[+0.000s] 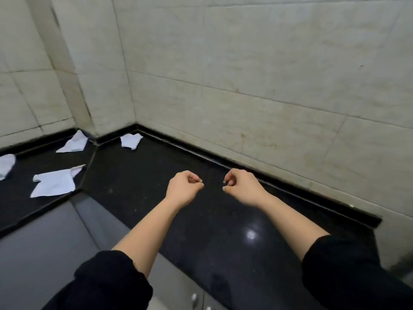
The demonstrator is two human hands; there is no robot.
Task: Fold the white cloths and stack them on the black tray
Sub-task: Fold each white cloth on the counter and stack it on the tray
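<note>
Head view: left hand (184,189) and right hand (242,186) are held out side by side over the black countertop (138,175), near each other but apart, backs uppermost. Both are loosely clenched, fingers curled toward the palm and thumb tip close to the forefinger, and nothing is seen in either grasp. Whether either hand touches the stone cannot be told. Bare forearms run back toward 6 o'clock into black sleeves (107,283). The white cloths lie on the countertop to the left, all well apart from the hands, and all crumpled or loosely spread. First cloth (54,183) lies at 9 o'clock of the hands, just beside the angled seam (89,166) in the stone. Fourth cloth (6,165) lies farther out on the same bearing and is cut by the frame edge. Second cloth (73,143) lies at about 10 o'clock, with its far tip at the foot of the wall. Third cloth (131,140) lies between 10 and 11 o'clock, close in the corner where the black upstand (201,151) turns. Pale tiled wall (268,74) rises behind the upstand from 9 round to 3 o'clock. A light reflection (250,234) shows on the polished stone at 5 o'clock. Grey cabinet fronts (44,242) stand below the counter edge at 7 o'clock, with metal handles (194,298) visible at 6 o'clock.
</note>
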